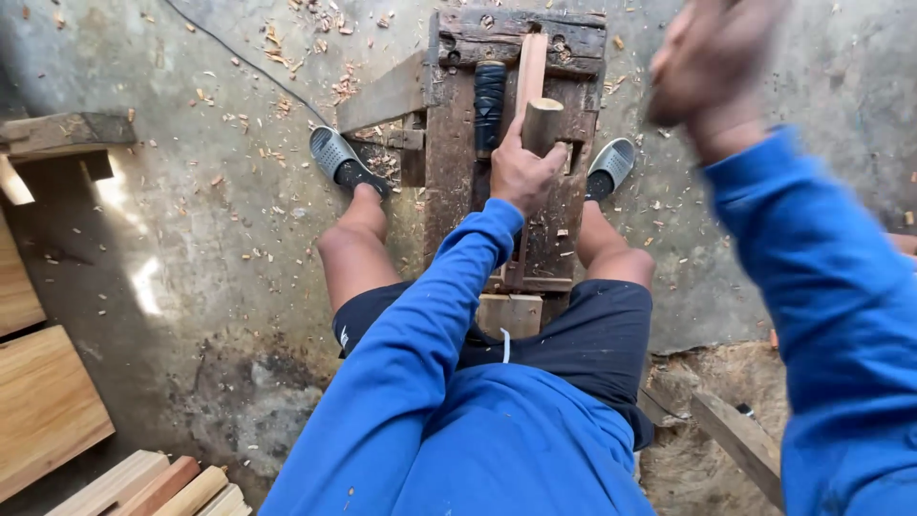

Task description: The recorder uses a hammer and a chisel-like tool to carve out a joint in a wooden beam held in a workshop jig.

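A: Centrally: short wooden block [543, 122], upright against reddish strip [531, 62] on worn bench [444, 182]; left hand [521, 174] clamped round its lower half

B: Handling?

A: Probably stiff, light, rough enough not to slip; best gripped low, top left bare

B: Right hand [712, 62]?

A: Raised, blurred; open or closed, cannot tell

B: Room?

A: Black ribbed handle [489, 105] just beside; bench edges near; concrete floor [191, 239] open leftward

Left hand [521, 172] grips wooden peg [541, 124] on workbench [449, 143]; right hand [707, 62] raised, blurred.
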